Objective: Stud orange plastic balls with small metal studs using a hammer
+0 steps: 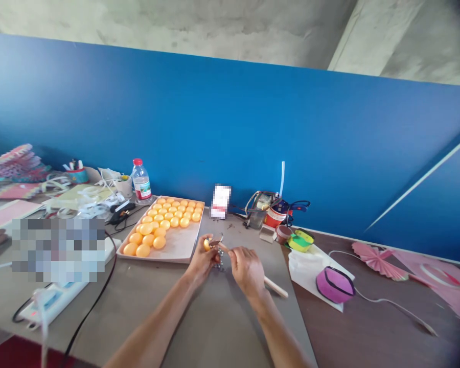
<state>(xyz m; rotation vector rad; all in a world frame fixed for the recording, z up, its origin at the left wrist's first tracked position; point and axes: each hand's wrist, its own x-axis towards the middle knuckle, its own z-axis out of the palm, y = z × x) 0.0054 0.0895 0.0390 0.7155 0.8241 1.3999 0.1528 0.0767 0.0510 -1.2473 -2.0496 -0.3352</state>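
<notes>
Forearms [153, 319] extended from six o'clock over the desk [214, 327], left hand [200, 261] with fingers curled around an orange ball [207, 245], at four o'clock from the tray [181, 242], right hand [247, 268] nearby, fingers grasping a pale rod [276, 288] angled toward ten.

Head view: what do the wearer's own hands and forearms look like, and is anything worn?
Left hand and right hand are both ungloved. Both forearms are bare, with no sleeve, watch or bracelet showing. Rings are too small to tell.
</notes>
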